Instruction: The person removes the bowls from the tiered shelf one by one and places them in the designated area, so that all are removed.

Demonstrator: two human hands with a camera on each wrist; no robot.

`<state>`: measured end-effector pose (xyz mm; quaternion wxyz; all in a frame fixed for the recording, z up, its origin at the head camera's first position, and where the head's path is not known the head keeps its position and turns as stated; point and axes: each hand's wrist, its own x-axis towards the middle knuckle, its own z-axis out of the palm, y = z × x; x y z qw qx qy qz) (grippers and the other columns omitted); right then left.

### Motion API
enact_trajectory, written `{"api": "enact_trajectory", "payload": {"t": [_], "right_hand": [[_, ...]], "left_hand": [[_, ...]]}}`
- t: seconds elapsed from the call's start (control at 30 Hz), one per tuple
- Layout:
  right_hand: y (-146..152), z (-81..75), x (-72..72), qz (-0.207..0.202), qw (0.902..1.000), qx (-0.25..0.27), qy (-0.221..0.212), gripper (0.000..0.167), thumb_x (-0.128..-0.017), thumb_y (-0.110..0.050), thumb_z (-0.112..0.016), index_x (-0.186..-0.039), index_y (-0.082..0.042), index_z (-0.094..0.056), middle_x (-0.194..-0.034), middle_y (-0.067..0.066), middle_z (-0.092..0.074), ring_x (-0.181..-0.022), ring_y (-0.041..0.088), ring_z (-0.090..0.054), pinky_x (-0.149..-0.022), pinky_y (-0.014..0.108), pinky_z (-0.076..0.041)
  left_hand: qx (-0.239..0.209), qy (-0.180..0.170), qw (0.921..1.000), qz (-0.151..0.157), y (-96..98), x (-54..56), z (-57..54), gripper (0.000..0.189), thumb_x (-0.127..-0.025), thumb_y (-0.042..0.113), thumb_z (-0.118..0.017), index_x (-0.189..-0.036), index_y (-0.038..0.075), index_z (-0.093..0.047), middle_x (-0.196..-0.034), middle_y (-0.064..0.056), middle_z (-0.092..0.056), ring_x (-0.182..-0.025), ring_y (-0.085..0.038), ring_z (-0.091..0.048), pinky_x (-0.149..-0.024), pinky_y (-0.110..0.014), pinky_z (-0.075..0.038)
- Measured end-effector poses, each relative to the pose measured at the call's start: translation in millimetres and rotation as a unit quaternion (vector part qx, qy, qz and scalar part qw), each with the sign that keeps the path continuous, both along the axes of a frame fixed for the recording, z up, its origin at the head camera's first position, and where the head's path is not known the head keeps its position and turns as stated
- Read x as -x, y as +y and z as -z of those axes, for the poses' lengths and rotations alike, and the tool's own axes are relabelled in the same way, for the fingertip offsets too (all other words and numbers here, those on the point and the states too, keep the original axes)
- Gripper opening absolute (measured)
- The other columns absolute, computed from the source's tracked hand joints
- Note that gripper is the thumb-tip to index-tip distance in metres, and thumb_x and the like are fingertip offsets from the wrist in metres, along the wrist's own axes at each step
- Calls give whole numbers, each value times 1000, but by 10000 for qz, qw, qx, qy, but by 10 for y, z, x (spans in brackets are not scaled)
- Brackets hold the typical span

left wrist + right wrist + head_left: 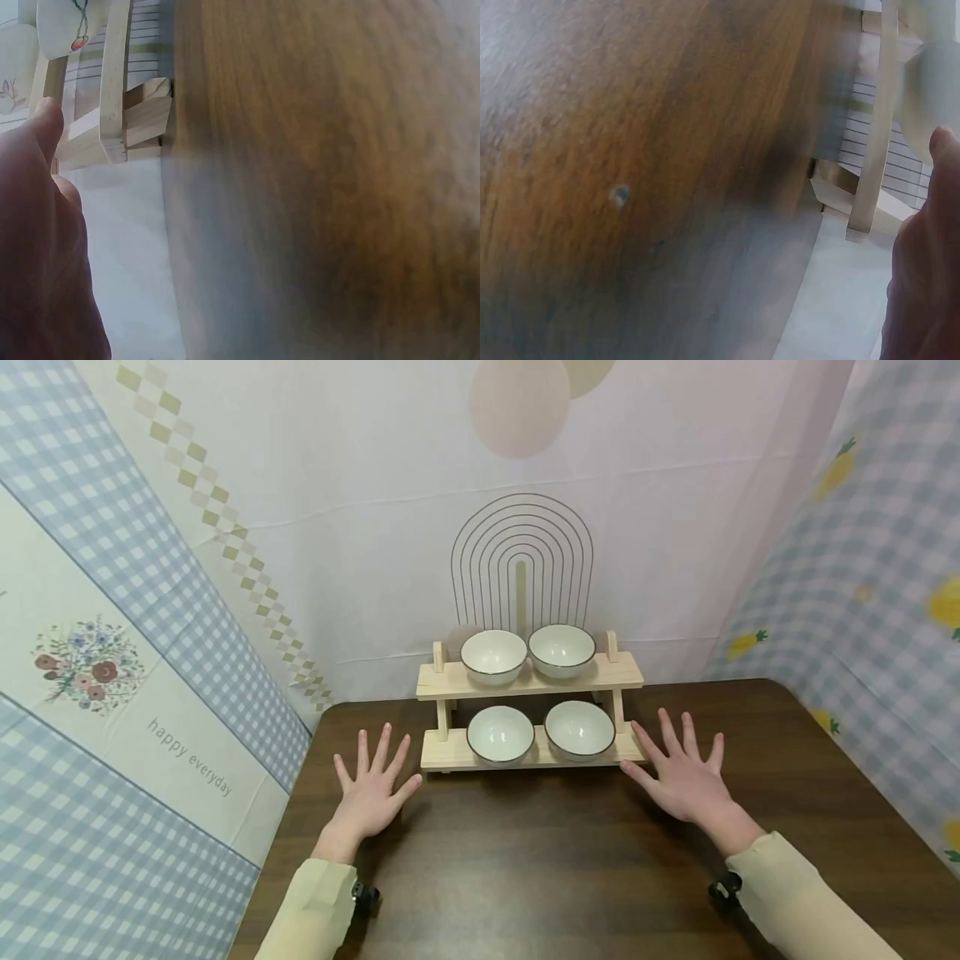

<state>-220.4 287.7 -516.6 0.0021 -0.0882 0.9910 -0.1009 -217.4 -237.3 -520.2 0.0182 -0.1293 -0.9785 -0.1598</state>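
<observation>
My left hand [369,797] is spread with straight fingers, left of a two-tier wooden rack [457,752]. My right hand [686,781] is spread the same way on the other side, its thumb and index finger close to the rack's right end. Neither hand holds anything. Two white bowls with dark rims, a left one [500,737] and a right one [580,731], stand on the lower shelf. The upper shelf carries two more, a left bowl [494,657] and a right bowl [562,650]. In the wrist views the rack [112,90] shows beyond each thumb.
The dark wooden table [510,868] stretches in front of the rack. Behind it hangs a pale printed cloth [375,527]. Checked cloths hang along the left side [97,810] and the right side [862,568].
</observation>
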Motion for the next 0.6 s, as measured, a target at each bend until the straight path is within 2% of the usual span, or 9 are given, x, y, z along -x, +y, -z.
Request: {"api": "enact_trajectory", "payload": {"t": [0.13, 0.2, 0.27, 0.33, 0.43, 0.5, 0.6], "right_hand": [[7, -24, 23, -23, 9997, 232, 12, 89, -105, -78, -35, -174, -29, -10, -177, 18, 17, -157, 48, 25, -110, 85, 18], [18, -45, 47, -22, 9987, 504, 37, 86, -106, -75, -36, -174, -29, -9, -176, 19, 15, -157, 49, 24, -111, 86, 15], [32, -68, 73, 12, 9962, 860, 119, 82, -109, -71, -36, -174, -29, -10, -176, 23, 10, -158, 51, 19, -112, 87, 7], [40, -93, 90, 95, 9909, 1321, 219, 78, -111, -65, -37, -174, -26, -12, -176, 27, 2, -159, 53, 12, -112, 88, -1], [33, -120, 101, 252, 9766, 2074, 514, 70, -115, -55, -38, -173, -19, -22, -173, 31, -15, -159, 56, -3, -114, 86, -12], [7, -129, 102, 365, 9609, 2626, 798, 65, -116, -49, -39, -171, -16, -30, -170, 29, -26, -157, 55, -16, -115, 83, -20], [-56, -129, 89, 549, 9338, 3323, 1207, 58, -117, -45, -40, -166, -13, -42, -162, 25, -45, -149, 52, -39, -115, 75, -33]], "left_hand": [[-251, 89, 9996, 50, -15, 13, 14, 78, -111, 57, -46, -174, 29, -9, -179, -3, 16, -158, -39, 29, -113, -83, 18], [-619, 90, 9980, 64, -17, 19, 18, 76, -113, 53, -45, -174, 30, -6, -178, -3, 17, -159, -40, 26, -114, -84, 13], [-1195, 43, 9928, 39, -13, 25, 28, 75, -114, 49, -44, -174, 29, -4, -179, -5, 16, -160, -41, 20, -116, -84, 7], [-1920, -19, 9814, -4, -1, 35, 42, 73, -116, 45, -43, -174, 25, -4, -179, -7, 12, -162, -42, 11, -120, -81, 0], [-2879, -35, 9575, -158, 36, 46, 62, 71, -117, 44, -42, -174, 16, -9, -179, -12, -2, -162, -42, -7, -126, -72, -11], [-3334, -9, 9422, -333, 80, 54, 76, 71, -116, 44, -44, -173, 13, -15, -177, -17, -17, -160, -41, -22, -127, -64, -20], [-3781, -18, 9236, -639, 173, 54, 94, 69, -116, 42, -47, -171, 9, -24, -167, -21, -39, -151, -41, -41, -125, -60, -31]]}}
